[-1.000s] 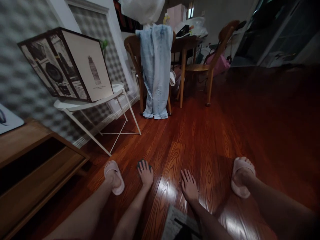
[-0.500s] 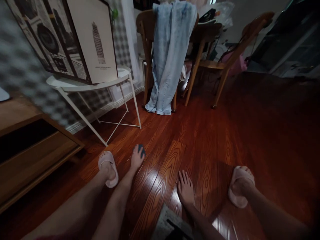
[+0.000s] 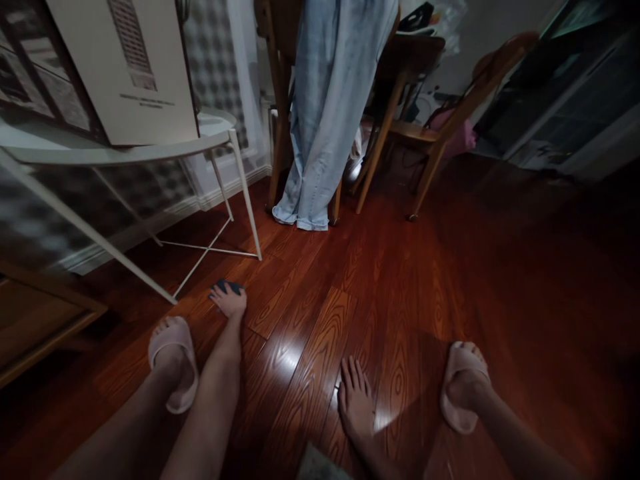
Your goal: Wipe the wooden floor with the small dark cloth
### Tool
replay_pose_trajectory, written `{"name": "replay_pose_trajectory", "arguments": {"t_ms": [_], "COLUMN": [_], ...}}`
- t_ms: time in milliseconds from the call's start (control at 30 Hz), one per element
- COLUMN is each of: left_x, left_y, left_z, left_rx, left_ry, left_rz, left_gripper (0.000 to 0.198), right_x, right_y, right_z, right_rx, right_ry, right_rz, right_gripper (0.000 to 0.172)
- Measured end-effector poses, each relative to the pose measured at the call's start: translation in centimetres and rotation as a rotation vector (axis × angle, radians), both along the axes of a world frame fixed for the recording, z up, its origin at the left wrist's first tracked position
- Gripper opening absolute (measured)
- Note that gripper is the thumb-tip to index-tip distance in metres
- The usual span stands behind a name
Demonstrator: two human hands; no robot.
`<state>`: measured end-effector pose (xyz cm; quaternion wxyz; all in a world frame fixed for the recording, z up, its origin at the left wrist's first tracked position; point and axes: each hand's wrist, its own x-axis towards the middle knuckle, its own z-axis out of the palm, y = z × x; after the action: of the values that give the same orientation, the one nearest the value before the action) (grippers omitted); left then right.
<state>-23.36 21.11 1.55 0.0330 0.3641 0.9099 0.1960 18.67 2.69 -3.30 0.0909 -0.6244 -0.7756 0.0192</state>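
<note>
My left hand (image 3: pixel 231 301) reaches out to the floor by the white table's front leg. Its fingers lie over a small dark blue-grey pad (image 3: pixel 229 287), which it presses against the wooden floor (image 3: pixel 320 320). Whether the pad is a sponge or a folded cloth I cannot tell. My right hand (image 3: pixel 357 399) rests palm down on the boards between my feet, its fingers stretched out and nothing under them that shows.
A pale slipper is on my left foot (image 3: pixel 175 360) and another on my right foot (image 3: pixel 463 387). At the left stand a white metal table (image 3: pixel 215 137) with a large printed box (image 3: pixel 125 73) and a wooden cabinet (image 3: pixel 50 320). Jeans (image 3: pixel 325 113) hang over a chair ahead.
My left hand has slid the pad leftwards across the floor, to beyond my left slipper's toes. My right hand stays flat on the floor. The view has shifted, with the table and box closer.
</note>
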Motion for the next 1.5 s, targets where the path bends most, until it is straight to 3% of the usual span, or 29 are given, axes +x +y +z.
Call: {"name": "replay_pose_trajectory", "arguments": {"t_ms": [100,200,367,467,533,633,767,867,967,1067,1200,1400,1500], "left_x": [5.0,12.3,24.5,27.5,27.0,22.8,13.6,7.1,3.6,3.7,6.8,13.1,16.9], "left_y": [3.2,4.4,1.2,-1.5,-2.7,-3.2,-3.6,-5.5,-8.5,-11.3,-14.3,-19.6,-23.0], "left_z": [-0.6,-1.6,-2.9,-3.3,-3.5,-3.5,-2.9,-2.4,-2.3,-2.7,-3.7,-5.1,-5.9], "left_rx": [0.004,0.019,0.046,0.069,0.08,0.085,0.093,0.115,0.147,0.167,0.159,0.11,0.081], "left_ry": [-0.011,-0.011,-0.017,0.005,0.031,0.078,0.145,0.193,0.232,0.26,0.302,0.287,0.224], "left_rz": [-0.234,-0.531,-1.032,-1.235,-1.275,-1.201,-0.904,-0.621,-0.392,-0.273,-0.281,-0.562,-0.723], "left_gripper": [0.069,0.069,0.07,0.068,0.066,0.063,0.057,0.056,0.058,0.06,0.062,0.056,0.064], "right_x": [0.1,0.0,-0.4,-0.4,-0.4,-0.4,-0.4,-0.4,-0.5,-0.8,-1.1,-1.2,-1.3], "right_y": [0.0,0.0,0.0,0.1,0.1,0.2,0.4,0.5,0.7,0.8,0.9,1.2,1.5], "right_z": [0.0,0.3,0.8,0.6,0.3,-0.3,-1.1,-1.7,-2.2,-2.5,-2.5,-2.7,-2.9], "right_rx": [-0.008,-0.015,-0.063,-0.063,-0.05,-0.023,-0.007,-0.011,-0.017,-0.016,-0.007,0.031,0.07], "right_ry": [-0.008,-0.008,-0.014,-0.005,0.009,0.032,0.053,0.072,0.096,0.111,0.119,0.12,0.132], "right_rz": [0.004,0.001,-0.018,-0.029,-0.025,-0.015,-0.015,-0.02,-0.025,-0.045,-0.057,-0.044,-0.032], "right_gripper": [0.063,0.064,0.061,0.059,0.06,0.062,0.062,0.061,0.06,0.06,0.06,0.058,0.058]}}
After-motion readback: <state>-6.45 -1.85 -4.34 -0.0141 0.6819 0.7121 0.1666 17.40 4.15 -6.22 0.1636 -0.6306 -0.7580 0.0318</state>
